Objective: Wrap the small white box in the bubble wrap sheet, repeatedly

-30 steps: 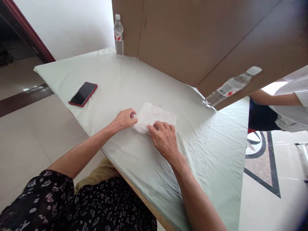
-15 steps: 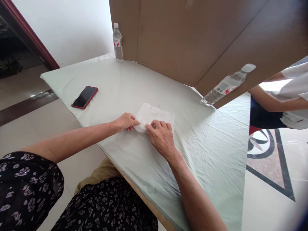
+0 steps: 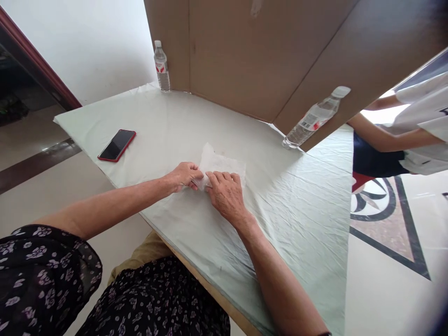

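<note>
A thin white tissue (image 3: 224, 163) lies spread on the cloth-covered table, its far left corner raised in a point. My left hand (image 3: 187, 176) pinches its near left edge between thumb and fingers. Close beside it, my right hand (image 3: 226, 193) rests over the near part of the tissue with its fingers curled down onto it. The thumb of that hand is tucked toward the near edge, where the tissue is bunched between the two hands. My right palm hides the near right part.
A red-cased phone (image 3: 116, 145) lies at the left of the table (image 3: 168, 126). Behind the tissue stands a brown cardboard panel (image 3: 238, 56), with one water bottle (image 3: 161, 67) at its left and another bottle (image 3: 315, 119) at its right. A person's arm (image 3: 388, 135) shows beyond the panel.
The tissue's left side has been gathered and its far left corner now stands up more. My right hand has moved nearer to my left. The view has shifted slightly.
</note>
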A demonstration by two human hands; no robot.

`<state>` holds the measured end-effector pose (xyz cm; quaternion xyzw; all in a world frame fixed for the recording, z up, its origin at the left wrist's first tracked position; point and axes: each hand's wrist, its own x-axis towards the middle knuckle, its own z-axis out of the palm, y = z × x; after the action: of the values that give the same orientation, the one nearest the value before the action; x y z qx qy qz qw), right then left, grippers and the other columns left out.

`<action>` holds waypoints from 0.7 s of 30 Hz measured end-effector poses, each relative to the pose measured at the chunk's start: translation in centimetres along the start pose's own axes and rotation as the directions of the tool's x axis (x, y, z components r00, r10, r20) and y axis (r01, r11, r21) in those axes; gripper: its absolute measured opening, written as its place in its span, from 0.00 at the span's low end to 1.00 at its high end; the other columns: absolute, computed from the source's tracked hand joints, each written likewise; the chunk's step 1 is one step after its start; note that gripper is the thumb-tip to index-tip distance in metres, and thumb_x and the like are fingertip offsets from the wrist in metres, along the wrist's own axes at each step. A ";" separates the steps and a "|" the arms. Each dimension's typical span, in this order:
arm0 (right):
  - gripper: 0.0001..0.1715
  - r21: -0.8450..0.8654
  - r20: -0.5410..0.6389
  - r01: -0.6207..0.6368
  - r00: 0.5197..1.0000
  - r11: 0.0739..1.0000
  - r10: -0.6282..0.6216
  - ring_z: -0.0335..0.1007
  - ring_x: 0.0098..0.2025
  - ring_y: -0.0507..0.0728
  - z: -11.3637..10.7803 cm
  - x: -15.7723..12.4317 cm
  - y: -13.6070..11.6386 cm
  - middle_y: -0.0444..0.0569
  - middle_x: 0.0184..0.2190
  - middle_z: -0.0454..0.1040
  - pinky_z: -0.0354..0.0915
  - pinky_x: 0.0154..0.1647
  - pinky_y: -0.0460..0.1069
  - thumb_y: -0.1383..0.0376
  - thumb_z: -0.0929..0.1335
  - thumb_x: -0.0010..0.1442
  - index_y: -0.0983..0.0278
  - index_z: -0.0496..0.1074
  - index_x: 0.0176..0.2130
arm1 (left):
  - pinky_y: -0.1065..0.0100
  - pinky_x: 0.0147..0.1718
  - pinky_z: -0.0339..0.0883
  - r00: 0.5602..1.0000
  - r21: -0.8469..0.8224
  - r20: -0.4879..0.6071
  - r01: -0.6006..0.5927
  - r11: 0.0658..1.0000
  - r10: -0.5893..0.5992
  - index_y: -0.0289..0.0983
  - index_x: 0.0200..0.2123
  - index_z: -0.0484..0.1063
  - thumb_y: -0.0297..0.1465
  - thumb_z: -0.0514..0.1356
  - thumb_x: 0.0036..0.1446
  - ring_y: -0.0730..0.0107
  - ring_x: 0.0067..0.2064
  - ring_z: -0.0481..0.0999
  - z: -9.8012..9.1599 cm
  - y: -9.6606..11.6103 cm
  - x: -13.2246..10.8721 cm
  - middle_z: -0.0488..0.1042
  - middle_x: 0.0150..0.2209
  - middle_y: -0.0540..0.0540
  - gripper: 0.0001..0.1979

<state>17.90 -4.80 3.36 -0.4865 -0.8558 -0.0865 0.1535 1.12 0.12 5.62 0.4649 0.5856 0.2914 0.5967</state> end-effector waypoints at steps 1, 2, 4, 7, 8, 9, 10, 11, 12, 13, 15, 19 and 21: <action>0.15 0.022 -0.003 -0.008 1.000 1.000 0.008 0.66 0.44 0.62 -0.1 0.0 0.0 0.54 0.44 0.77 0.51 0.48 0.56 0.67 0.65 0.64 0.64 0.69 0.51 | 0.73 0.20 0.67 1.000 0.002 -0.004 -0.005 1.000 0.005 0.36 0.23 0.65 0.23 0.63 0.44 0.75 0.25 0.70 0.1 0.1 0.0 0.68 0.22 0.51 0.07; 0.14 0.045 -0.002 -0.017 1.000 0.999 0.018 0.67 0.44 0.62 -0.1 0.0 0.0 0.54 0.43 0.77 0.52 0.48 0.56 0.66 0.66 0.63 0.65 0.69 0.49 | 0.72 0.20 0.67 1.000 0.011 -0.009 -0.013 1.000 0.013 0.36 0.23 0.65 0.23 0.62 0.44 0.75 0.24 0.70 0.3 0.1 0.0 0.69 0.22 0.51 0.07; 0.10 0.088 0.005 -0.037 0.999 0.995 0.037 0.69 0.42 0.61 -0.4 0.1 0.1 0.54 0.40 0.78 0.53 0.48 0.55 0.65 0.67 0.61 0.65 0.71 0.43 | 0.72 0.20 0.67 0.999 0.045 -0.012 -0.052 0.998 0.053 0.36 0.23 0.66 0.23 0.62 0.44 0.75 0.24 0.70 0.6 0.2 0.0 0.69 0.22 0.51 0.06; 0.04 0.171 0.019 -0.065 0.998 0.983 0.063 0.70 0.37 0.59 -1.1 0.2 0.5 0.50 0.33 0.79 0.56 0.49 0.54 0.66 0.66 0.59 0.63 0.71 0.35 | 0.72 0.21 0.67 0.990 0.118 0.028 -0.142 0.983 0.140 0.35 0.24 0.69 0.23 0.62 0.44 0.75 0.24 0.69 1.2 0.4 -0.1 0.70 0.22 0.51 0.03; 0.04 0.209 0.028 -0.071 0.997 0.975 0.066 0.70 0.35 0.57 -1.5 0.3 0.7 0.49 0.31 0.78 0.57 0.50 0.54 0.67 0.65 0.58 0.63 0.71 0.33 | 0.72 0.22 0.67 0.986 0.139 0.060 -0.165 0.976 0.158 0.35 0.24 0.70 0.24 0.61 0.44 0.75 0.24 0.69 1.3 0.5 -0.2 0.70 0.23 0.50 0.02; 0.06 0.250 0.040 -0.075 0.997 0.965 0.067 0.69 0.33 0.56 -1.8 0.3 0.9 0.47 0.29 0.78 0.57 0.51 0.54 0.69 0.65 0.58 0.62 0.71 0.31 | 0.72 0.22 0.67 0.981 0.156 0.099 -0.179 0.971 0.165 0.35 0.25 0.72 0.24 0.61 0.44 0.75 0.24 0.69 1.3 0.7 -0.3 0.70 0.23 0.50 0.02; 0.07 0.291 0.052 -0.077 0.997 0.954 0.065 0.69 0.31 0.55 -2.1 0.3 1.1 0.46 0.28 0.78 0.57 0.53 0.55 0.70 0.64 0.57 0.61 0.71 0.30 | 0.72 0.23 0.68 0.977 0.169 0.143 -0.183 0.969 0.159 0.35 0.25 0.73 0.24 0.60 0.44 0.75 0.25 0.69 1.2 1.0 -0.5 0.71 0.23 0.50 0.03; 0.09 0.327 0.064 -0.078 0.996 0.942 0.060 0.69 0.30 0.54 -2.4 0.2 1.3 0.44 0.27 0.78 0.57 0.55 0.55 0.71 0.63 0.56 0.61 0.71 0.30 | 0.71 0.25 0.69 0.971 0.181 0.191 -0.178 0.967 0.143 0.35 0.26 0.75 0.24 0.60 0.43 0.75 0.25 0.70 1.0 1.3 -0.6 0.71 0.23 0.49 0.05; 0.10 0.353 0.074 -0.079 0.996 0.932 0.056 0.70 0.30 0.54 -2.7 0.2 1.5 0.43 0.27 0.78 0.57 0.56 0.55 0.72 0.63 0.56 0.61 0.72 0.30 | 0.71 0.27 0.70 0.963 0.190 0.237 -0.173 0.966 0.126 0.35 0.27 0.77 0.23 0.59 0.42 0.74 0.26 0.71 0.8 1.5 -0.7 0.72 0.24 0.49 0.08; 0.11 0.368 0.083 -0.083 0.995 0.926 0.056 0.70 0.30 0.54 -2.9 0.1 1.6 0.43 0.27 0.78 0.58 0.56 0.55 0.73 0.63 0.55 0.60 0.73 0.31 | 0.70 0.29 0.72 0.953 0.197 0.279 -0.173 0.965 0.114 0.35 0.28 0.78 0.23 0.58 0.40 0.73 0.27 0.71 0.5 1.8 -0.8 0.72 0.24 0.49 0.10; 0.11 0.372 0.101 -0.105 0.992 0.922 0.072 0.72 0.33 0.55 -3.1 -0.1 1.8 0.44 0.29 0.79 0.62 0.51 0.54 0.72 0.64 0.55 0.60 0.74 0.33 | 0.68 0.33 0.73 0.933 0.211 0.342 -0.194 0.958 0.114 0.35 0.29 0.79 0.22 0.56 0.39 0.72 0.29 0.73 0.1 1.9 -0.9 0.73 0.26 0.49 0.14; 0.13 0.381 0.134 -0.166 0.983 0.909 0.124 0.75 0.40 0.58 -2.9 -0.4 1.9 0.46 0.35 0.81 0.64 0.43 0.52 0.72 0.64 0.55 0.60 0.75 0.37 | 0.68 0.31 0.69 0.912 0.375 0.313 -0.375 0.848 0.265 0.36 0.30 0.78 0.25 0.56 0.45 0.71 0.28 0.71 0.5 1.0 -0.7 0.73 0.26 0.49 0.11; 0.15 0.426 0.127 -0.181 0.982 0.886 0.140 0.76 0.42 0.59 -2.5 -0.5 2.0 0.47 0.38 0.81 0.65 0.44 0.52 0.73 0.63 0.54 0.60 0.75 0.38 | 0.68 0.32 0.66 0.879 0.521 0.257 -0.476 0.709 0.402 0.37 0.31 0.78 0.28 0.58 0.50 0.70 0.30 0.71 1.1 0.1 -0.7 0.74 0.27 0.49 0.08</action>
<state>20.31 -4.95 5.55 -0.5124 -0.8163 0.1428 0.2250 2.12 -0.66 5.88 0.7643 0.4792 0.2071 0.3786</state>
